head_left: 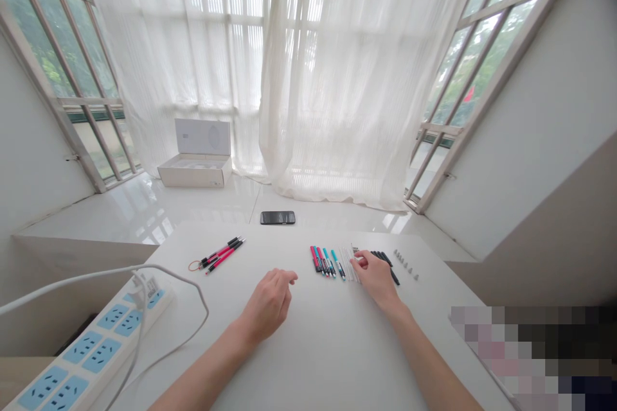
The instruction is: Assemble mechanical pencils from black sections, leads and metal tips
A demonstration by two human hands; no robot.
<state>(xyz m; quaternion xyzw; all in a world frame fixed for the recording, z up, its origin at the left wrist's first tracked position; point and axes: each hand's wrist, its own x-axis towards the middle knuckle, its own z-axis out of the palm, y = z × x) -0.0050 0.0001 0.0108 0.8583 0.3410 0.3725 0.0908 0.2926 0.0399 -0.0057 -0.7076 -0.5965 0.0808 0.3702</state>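
white surface [299, 359] holds pink and teal pens [324, 262] near its far edge. right hand [376, 279] curls narrowly at clear tubes [348, 264], grip unclear; left hand [267, 305] open, empty.

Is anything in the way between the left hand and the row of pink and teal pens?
Nothing visible stands in the way: only the white tabletop lies between the left hand and the row of pink and teal pens. The right hand is on the row's far side, so it doesn't block that path.
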